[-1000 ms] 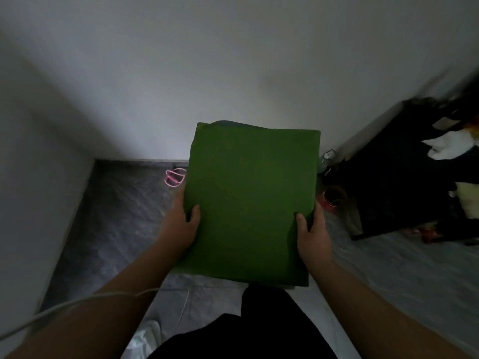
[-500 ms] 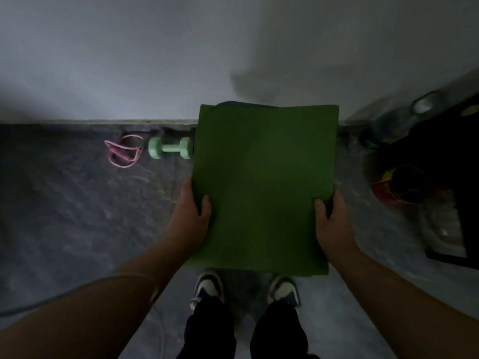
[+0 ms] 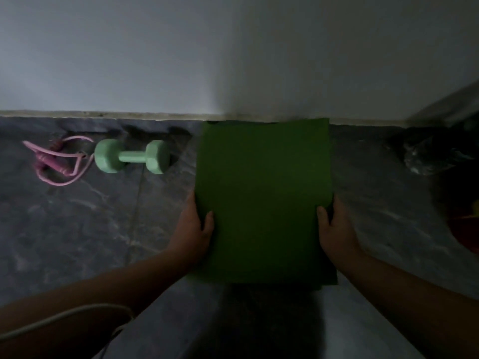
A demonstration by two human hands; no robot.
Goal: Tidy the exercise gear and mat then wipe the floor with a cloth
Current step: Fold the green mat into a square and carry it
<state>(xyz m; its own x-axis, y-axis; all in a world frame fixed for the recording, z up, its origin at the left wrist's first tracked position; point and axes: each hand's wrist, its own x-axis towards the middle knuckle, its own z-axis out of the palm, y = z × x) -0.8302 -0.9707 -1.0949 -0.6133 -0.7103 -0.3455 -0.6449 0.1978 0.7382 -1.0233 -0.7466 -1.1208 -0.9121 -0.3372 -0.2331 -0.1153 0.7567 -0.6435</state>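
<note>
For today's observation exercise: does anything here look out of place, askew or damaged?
Nothing stands out. The folded green mat is held level by both hands, and the dumbbell and pink skipping rope lie neatly beside the wall.

Dim, underexposed view; wall (image 3: 233, 47) brightest, floor (image 3: 77, 229) dark; soft overall, right edge blurred and black; wide-angle bending at the sides
</note>
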